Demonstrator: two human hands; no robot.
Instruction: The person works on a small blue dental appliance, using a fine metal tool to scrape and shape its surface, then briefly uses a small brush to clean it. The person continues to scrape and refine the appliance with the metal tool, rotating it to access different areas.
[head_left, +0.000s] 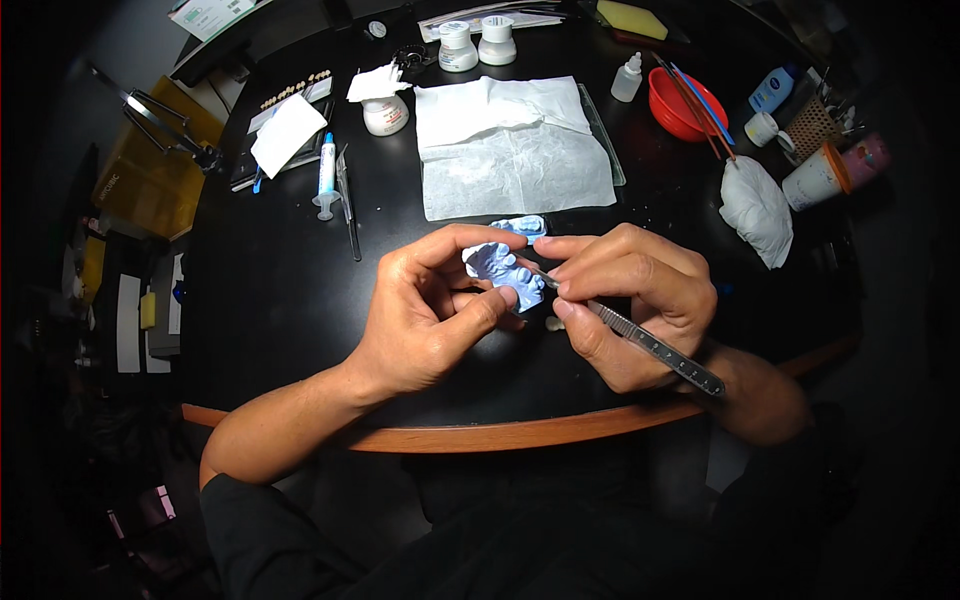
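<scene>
My left hand (425, 300) is closed around a pale blue dental cast (488, 262), tilted so its row of teeth shows. In my right hand (640, 290) is a metal scalpel (655, 348), held like a pen, with a ruler scale along its handle. The scalpel's front end reaches the teeth at the cast's right side; whether it touches them I cannot tell. Just beyond my fingers, a second blue dental cast (520, 227) lies on the black table. A small pale piece (555, 324) lies below the scalpel, between my hands.
White paper towel (515, 150) covers most of a glass slab (606, 150). Left of it are a syringe (327, 175), tweezers (349, 210) and a jar (385, 117). At right stand a red bowl (680, 112) with brushes, a crumpled white cloth (757, 210) and a cup (812, 180).
</scene>
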